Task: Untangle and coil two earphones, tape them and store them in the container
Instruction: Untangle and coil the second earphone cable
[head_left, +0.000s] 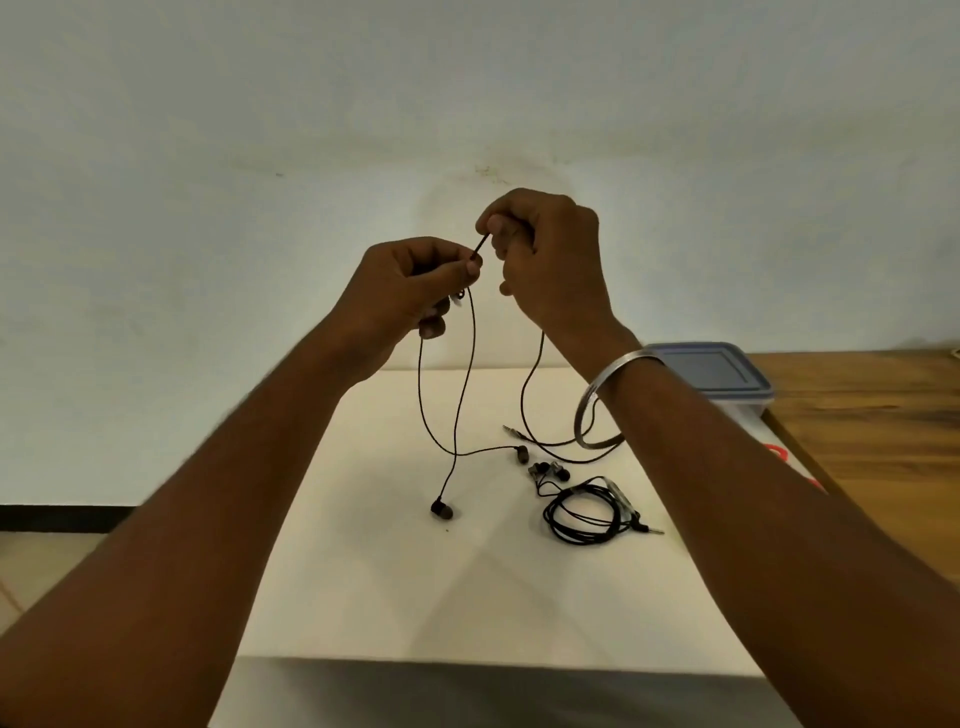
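Observation:
My left hand and my right hand are raised above the white table, both pinching the cord of a black earphone. A short taut stretch of cord runs between the two hands. Two strands hang from the left hand, and their earbuds rest on the table. Another strand drops from the right hand to a jack plug lying on the table. A second black earphone lies coiled on the table to the right, its buds and plug beside the coil.
A lidded clear plastic container with a blue-grey lid stands at the table's far right. A red object shows partly behind my right forearm. A wooden surface adjoins the table on the right. A pale wall rises behind.

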